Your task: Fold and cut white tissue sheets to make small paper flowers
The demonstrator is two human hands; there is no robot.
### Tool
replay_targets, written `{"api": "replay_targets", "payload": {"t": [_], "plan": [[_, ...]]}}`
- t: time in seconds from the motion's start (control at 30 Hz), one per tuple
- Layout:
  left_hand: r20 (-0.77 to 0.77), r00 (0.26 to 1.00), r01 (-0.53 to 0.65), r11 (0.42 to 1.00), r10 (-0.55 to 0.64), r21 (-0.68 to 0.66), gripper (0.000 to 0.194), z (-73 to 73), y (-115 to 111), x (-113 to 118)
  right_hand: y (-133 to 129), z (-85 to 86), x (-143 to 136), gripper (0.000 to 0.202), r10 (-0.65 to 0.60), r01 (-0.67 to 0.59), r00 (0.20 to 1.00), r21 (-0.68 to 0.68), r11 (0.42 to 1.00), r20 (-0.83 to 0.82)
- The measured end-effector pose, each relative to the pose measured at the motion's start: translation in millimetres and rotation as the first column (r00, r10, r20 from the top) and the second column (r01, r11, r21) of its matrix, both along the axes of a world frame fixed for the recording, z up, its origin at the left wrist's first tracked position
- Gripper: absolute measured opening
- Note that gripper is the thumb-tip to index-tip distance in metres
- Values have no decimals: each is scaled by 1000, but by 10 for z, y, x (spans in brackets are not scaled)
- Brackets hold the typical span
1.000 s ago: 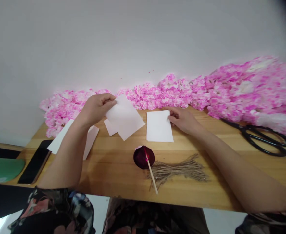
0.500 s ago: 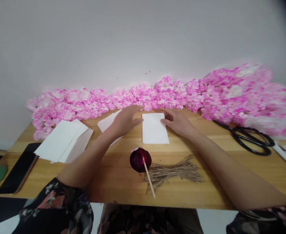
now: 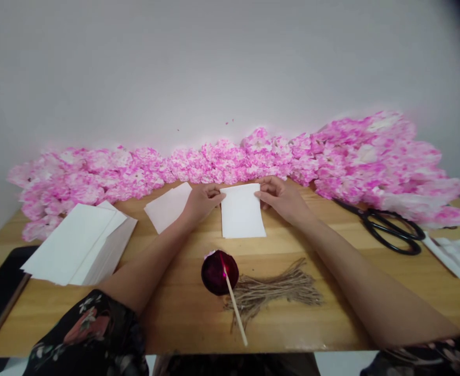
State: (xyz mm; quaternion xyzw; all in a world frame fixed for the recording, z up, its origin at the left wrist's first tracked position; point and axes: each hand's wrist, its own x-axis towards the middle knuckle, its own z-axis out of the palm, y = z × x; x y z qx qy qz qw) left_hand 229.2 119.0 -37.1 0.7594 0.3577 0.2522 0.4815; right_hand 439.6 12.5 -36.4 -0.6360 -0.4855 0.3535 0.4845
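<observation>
A small stack of white paper sheets [image 3: 243,214] lies on the wooden table in front of me, its far edge slightly raised. At its far left corner my left hand [image 3: 202,203] pinches the edge between thumb and fingers. My right hand [image 3: 280,199] grips the far right corner the same way, fingertips partly behind the paper. Nearer to me is a dark red round dish [image 3: 219,272], with a thin wooden stick [image 3: 236,312] leaning in it. Beside the dish lies a bundle of thin brown twig-like strands [image 3: 279,288].
Pink and white paper-like flowers [image 3: 222,159] line the wall side of the table [image 3: 167,324]. On the left are a thick stack of white paper [image 3: 77,240], a few loose sheets [image 3: 167,206] and a dark phone [image 3: 2,292]. Black scissors [image 3: 394,230] and white strips [image 3: 452,256] lie right.
My hands have closed in on the far corners of the paper, and its far edge now rises a little. The whole view has shifted slightly.
</observation>
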Motion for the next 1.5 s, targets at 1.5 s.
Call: {"api": "replay_targets", "payload": {"t": [1.5], "plan": [[29,999,15,1000,-15,-12,14,-58,42,31,-15,4,20,31,7,-11,980,18,1000,198]]}}
